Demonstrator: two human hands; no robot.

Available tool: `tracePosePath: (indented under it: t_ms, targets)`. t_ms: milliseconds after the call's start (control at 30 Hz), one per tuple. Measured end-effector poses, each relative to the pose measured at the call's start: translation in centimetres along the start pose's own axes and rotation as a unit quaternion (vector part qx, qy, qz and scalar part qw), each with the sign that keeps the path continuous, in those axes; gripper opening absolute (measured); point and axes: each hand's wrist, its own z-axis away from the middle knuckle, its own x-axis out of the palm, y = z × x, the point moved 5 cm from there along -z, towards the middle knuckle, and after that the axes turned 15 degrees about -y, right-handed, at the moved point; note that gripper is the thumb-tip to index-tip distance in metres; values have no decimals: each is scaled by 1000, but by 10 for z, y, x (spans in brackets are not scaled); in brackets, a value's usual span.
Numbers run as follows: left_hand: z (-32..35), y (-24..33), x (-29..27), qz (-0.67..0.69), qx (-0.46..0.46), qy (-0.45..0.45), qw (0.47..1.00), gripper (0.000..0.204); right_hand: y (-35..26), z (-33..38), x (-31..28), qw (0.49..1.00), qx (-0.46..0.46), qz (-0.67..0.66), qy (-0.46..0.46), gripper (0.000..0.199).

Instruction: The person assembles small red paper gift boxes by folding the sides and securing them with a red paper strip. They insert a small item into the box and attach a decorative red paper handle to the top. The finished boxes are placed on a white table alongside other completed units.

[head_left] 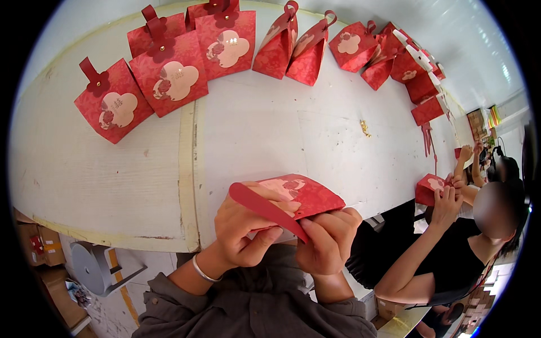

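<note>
**At the near table edge: one flat box in hand, a row of finished ones beyond**

Along the far side of the white table (253, 129) I count a curved row of red gift boxes (169, 79) already folded up, each with a pale flower-shaped panel and a strap handle; some stand upright, others lie tilted back on their faces. I judge these to be the finished share of the work. What I hold is still flat: a red box blank (304, 194), raised just above the near table edge, between both hands, with its long red strap (265, 209) running diagonally across my fingers. So this piece looks to be at an early fold, with its shaping and closing left to do.

My left hand (245, 231) is curled, thumb and fingers pinching the strap and the blank's lower edge. My right hand (329, 239) is likewise closed, fingertips pressed onto the blank's right corner where the strap ends.

To my right a seated person's hands (448, 194) work on another red box (431, 186), well apart from mine. A small gold bit (365, 128) lies alone on the tabletop.
</note>
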Motion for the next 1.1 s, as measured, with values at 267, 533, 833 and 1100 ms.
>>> tracePosePath:
  t_ms: [267,533,833,1100]
  targets:
    - [3,0,3,3,2,-2,1000,11,4,0,-6,994,46,-94,-7,35]
    - [6,6,2,-30,-8,-27,999,10,2,9,-4,993,69,-90,19,38]
    - [12,10,3,-36,-7,-23,999,3,-5,9,-11,997,41,-56,21,31]
    - [3,5,5,24,-29,-31,999,10,2,16,-7,999,-13,-30,39,28]
